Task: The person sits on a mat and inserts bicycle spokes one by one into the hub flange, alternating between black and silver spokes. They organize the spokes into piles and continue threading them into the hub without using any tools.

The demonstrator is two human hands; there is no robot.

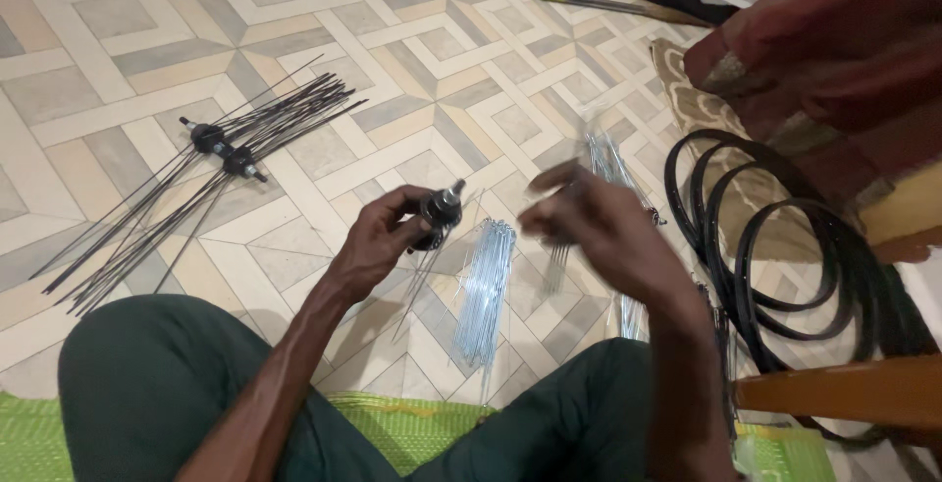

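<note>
I am holding a black wheel hub (439, 213) in my left hand (378, 241), fingers wrapped around its body, a few thin spokes hanging down from it. My right hand (599, 232) is blurred just beside it, and I cannot tell whether its fingers are gripping anything, though thin silver spokes (601, 158) are showing above and below it. A bundle of silver spokes (484, 291) is lying on the patterned tile floor (118, 60) between my knees. Well apart to my left, a hub with black spokes (224, 153) is lying fanned out. Black rims (785, 246) are stacked to my right
</note>
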